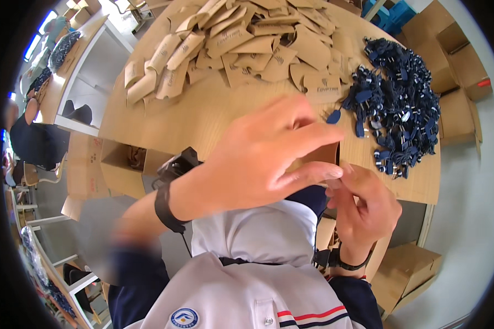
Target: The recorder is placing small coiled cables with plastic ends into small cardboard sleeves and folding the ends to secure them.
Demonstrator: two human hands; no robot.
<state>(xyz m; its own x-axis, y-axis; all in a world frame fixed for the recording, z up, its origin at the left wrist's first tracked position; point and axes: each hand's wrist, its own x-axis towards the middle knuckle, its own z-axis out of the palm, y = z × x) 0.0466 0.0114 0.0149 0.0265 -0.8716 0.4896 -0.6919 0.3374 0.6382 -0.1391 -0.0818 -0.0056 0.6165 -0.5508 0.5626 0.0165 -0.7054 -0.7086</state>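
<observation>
In front of my chest, my left hand [269, 151] arches over a brown cardboard pillow box [327, 153], gripping it between fingers and thumb. Much of the box is hidden behind that hand, and its dark edge faces right. My right hand [368, 205] is closed, thumb and fingertips pinched at the lower edge of the box, right against my left thumb. What else the right fingertips may hold is too small to make out. Beyond my hands, a heap of flat brown pillow boxes [228, 41] covers the far side of the table.
A pile of navy cords with plug-like ends [400, 98] lies on the right of the wooden table [164, 123]. An open cardboard box [115, 170] stands at the left, other cartons [458, 115] at the right. A black device [181, 164] sits by my left wrist.
</observation>
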